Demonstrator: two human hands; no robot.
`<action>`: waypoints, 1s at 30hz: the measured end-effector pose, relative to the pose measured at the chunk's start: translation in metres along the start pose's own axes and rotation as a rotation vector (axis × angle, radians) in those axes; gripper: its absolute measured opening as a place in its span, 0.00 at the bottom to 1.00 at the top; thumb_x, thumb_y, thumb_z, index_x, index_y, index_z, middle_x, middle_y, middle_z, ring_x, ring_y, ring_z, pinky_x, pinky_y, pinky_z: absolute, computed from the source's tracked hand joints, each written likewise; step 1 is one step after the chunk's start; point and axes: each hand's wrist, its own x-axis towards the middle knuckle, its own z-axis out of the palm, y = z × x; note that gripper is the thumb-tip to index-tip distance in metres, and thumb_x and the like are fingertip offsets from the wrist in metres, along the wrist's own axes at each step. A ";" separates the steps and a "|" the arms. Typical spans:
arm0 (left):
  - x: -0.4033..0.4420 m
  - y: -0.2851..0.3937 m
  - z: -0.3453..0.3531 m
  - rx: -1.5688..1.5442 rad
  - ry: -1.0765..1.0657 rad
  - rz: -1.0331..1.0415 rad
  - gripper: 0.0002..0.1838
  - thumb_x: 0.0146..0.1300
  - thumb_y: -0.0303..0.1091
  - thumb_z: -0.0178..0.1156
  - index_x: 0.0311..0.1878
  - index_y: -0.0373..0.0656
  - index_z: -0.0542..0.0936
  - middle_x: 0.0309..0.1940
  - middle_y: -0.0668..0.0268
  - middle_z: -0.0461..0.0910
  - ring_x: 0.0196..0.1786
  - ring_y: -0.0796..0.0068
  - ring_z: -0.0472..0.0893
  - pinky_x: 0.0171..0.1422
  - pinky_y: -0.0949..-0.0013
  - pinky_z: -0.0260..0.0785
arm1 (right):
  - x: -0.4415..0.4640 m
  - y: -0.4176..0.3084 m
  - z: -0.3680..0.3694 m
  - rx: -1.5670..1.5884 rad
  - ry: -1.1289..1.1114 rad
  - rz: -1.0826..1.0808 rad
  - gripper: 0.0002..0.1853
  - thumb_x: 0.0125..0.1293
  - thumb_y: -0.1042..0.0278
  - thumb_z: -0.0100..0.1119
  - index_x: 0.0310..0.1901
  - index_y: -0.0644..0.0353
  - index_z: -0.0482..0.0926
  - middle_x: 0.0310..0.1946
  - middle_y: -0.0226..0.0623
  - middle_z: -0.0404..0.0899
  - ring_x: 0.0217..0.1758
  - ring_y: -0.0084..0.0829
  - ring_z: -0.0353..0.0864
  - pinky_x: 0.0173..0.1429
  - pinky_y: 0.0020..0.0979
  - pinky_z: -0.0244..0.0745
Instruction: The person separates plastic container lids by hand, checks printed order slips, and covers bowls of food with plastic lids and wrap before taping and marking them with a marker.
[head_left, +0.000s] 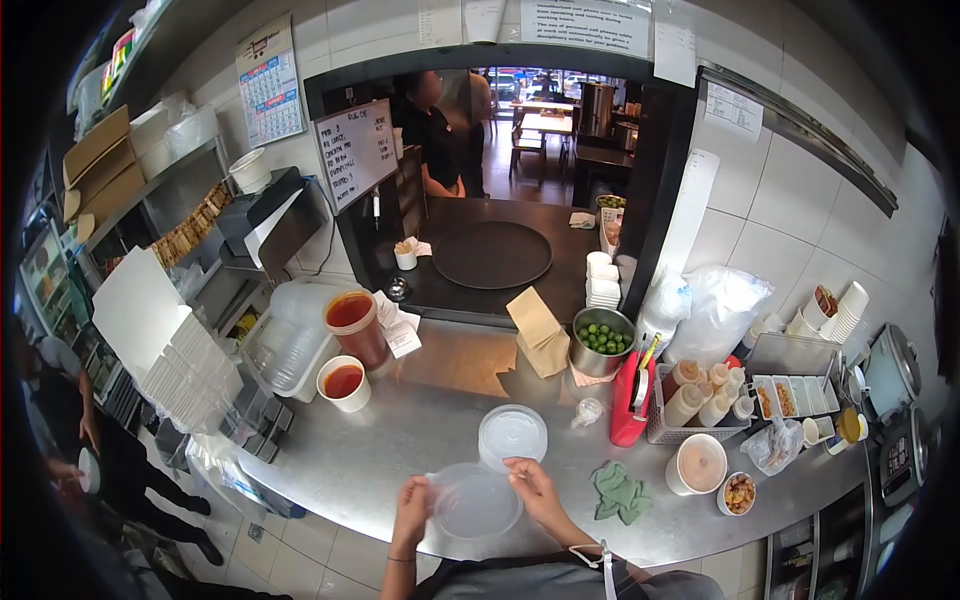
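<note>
My left hand (410,510) is closed on the left rim of a round clear plastic lid (478,502), held low over the counter's front edge. Curled at the lid's upper right rim is my right hand (535,492), its fingertips pinched there. Just beyond those fingertips stands a round translucent container or stack of lids (513,436); which of the two, I cannot tell. A crumpled green cloth (621,491) lies to the right of my right hand.
Left on the steel counter (420,420) are a tub of red sauce (357,325) and a smaller sauce cup (343,382). Right are a pot of green limes (602,338), squeeze bottles (690,400) and tubs. A round black tray (492,254) lies in the pass-through. Another person (85,430) stands far left.
</note>
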 end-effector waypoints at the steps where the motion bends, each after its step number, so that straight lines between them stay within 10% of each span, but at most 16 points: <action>1: 0.006 -0.024 -0.007 -0.017 -0.078 -0.015 0.08 0.70 0.38 0.48 0.42 0.46 0.71 0.34 0.64 0.79 0.34 0.74 0.80 0.36 0.68 0.75 | 0.001 0.018 -0.004 -0.007 -0.003 0.084 0.04 0.68 0.71 0.50 0.42 0.59 0.69 0.44 0.34 0.75 0.49 0.23 0.71 0.55 0.27 0.65; 9: -0.025 -0.011 0.025 0.056 -0.077 -0.076 0.13 0.61 0.28 0.61 0.48 0.41 0.71 0.36 0.65 0.79 0.33 0.79 0.78 0.34 0.75 0.73 | 0.001 0.061 -0.010 -0.272 -0.014 0.233 0.06 0.68 0.70 0.52 0.43 0.59 0.70 0.41 0.38 0.77 0.43 0.24 0.74 0.45 0.23 0.67; 12: -0.015 -0.028 0.005 0.153 -0.081 -0.057 0.17 0.59 0.25 0.63 0.50 0.40 0.71 0.36 0.64 0.79 0.32 0.79 0.78 0.32 0.77 0.71 | 0.011 0.050 -0.006 -0.543 -0.016 -0.264 0.10 0.62 0.70 0.58 0.46 0.57 0.73 0.44 0.40 0.76 0.46 0.34 0.74 0.49 0.30 0.66; 17: 0.019 -0.081 -0.042 0.374 0.163 0.190 0.22 0.55 0.26 0.66 0.52 0.37 0.71 0.32 0.67 0.78 0.31 0.81 0.76 0.31 0.77 0.68 | 0.028 0.057 -0.022 -1.164 -0.065 -0.377 0.16 0.50 0.68 0.66 0.43 0.54 0.77 0.49 0.35 0.72 0.58 0.39 0.66 0.60 0.41 0.59; 24: 0.024 -0.049 -0.004 1.092 0.325 0.721 0.22 0.51 0.28 0.65 0.51 0.38 0.74 0.49 0.48 0.72 0.52 0.50 0.71 0.58 0.58 0.63 | 0.033 0.070 -0.033 -1.212 -0.110 -0.344 0.13 0.46 0.72 0.67 0.35 0.54 0.76 0.42 0.33 0.71 0.51 0.37 0.69 0.55 0.41 0.61; 30: 0.031 -0.050 0.048 0.900 -0.119 0.668 0.20 0.55 0.30 0.63 0.53 0.39 0.75 0.52 0.52 0.73 0.55 0.50 0.72 0.61 0.57 0.62 | 0.037 0.061 -0.025 -1.204 -0.071 -0.376 0.11 0.45 0.72 0.66 0.32 0.55 0.76 0.40 0.32 0.71 0.49 0.37 0.70 0.53 0.41 0.62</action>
